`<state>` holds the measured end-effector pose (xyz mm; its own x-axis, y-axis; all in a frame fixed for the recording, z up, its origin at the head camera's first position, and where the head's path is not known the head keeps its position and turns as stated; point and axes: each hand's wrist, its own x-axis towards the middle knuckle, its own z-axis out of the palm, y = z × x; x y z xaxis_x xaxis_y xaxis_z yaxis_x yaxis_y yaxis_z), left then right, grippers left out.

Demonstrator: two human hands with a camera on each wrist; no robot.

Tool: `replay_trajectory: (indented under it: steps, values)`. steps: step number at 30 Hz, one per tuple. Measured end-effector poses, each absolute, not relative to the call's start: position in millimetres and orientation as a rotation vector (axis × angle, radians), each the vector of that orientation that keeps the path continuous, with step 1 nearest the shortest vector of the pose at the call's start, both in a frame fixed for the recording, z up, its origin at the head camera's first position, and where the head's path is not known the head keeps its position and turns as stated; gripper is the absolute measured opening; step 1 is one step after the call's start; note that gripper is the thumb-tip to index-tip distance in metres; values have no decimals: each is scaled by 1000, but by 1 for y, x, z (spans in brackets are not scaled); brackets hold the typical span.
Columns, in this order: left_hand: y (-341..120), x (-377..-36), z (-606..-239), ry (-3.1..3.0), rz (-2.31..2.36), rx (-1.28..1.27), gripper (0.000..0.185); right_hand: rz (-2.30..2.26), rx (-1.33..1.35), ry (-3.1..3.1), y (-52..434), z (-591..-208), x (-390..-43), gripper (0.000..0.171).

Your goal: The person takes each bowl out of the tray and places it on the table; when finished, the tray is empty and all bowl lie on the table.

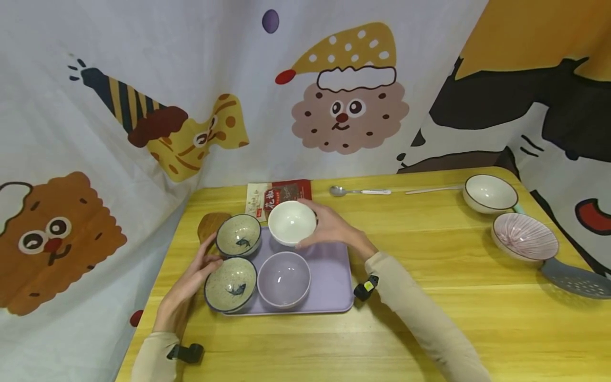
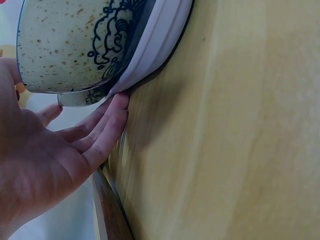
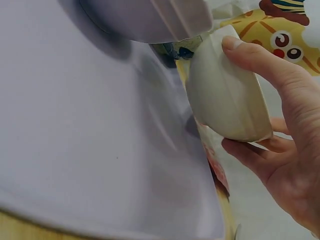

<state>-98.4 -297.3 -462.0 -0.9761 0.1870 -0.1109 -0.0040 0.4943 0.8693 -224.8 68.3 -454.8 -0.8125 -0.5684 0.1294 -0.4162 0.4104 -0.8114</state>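
My right hand (image 1: 329,224) grips a white bowl (image 1: 292,223) by its side, thumb and fingers spread around it. In the right wrist view that bowl (image 3: 225,90) is tilted near the far edge of the purple tray (image 1: 329,281). On the tray's left side sit two speckled bowls with blue fish, a far one (image 1: 234,233) and a near one (image 1: 230,289). Beside the near one stands a lavender bowl (image 1: 284,280). My left hand (image 1: 193,276) is at the tray's left edge, its fairly straight fingers (image 2: 107,132) touching the rim beneath the speckled bowls.
Behind the tray lie seasoning packets (image 1: 286,192) and a spoon (image 1: 358,191). A wooden utensil (image 1: 210,223) lies at the left. To the right are a thin stick (image 1: 431,189), a dark-rimmed white bowl (image 1: 490,192), a pink-streaked bowl (image 1: 525,237) and a grey slotted utensil (image 1: 577,278).
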Motion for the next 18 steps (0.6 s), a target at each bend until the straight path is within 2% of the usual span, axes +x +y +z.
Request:
replay_trajectory:
  steps: [8,18]
  values:
    - [-297,-98,-461,2551,1486,164,74,-1519,-873,2537,86,-447,-221,117]
    - [-298,-99,-463,2547,1469,154,72,-1619,-748,2692,117,-439,-216,119]
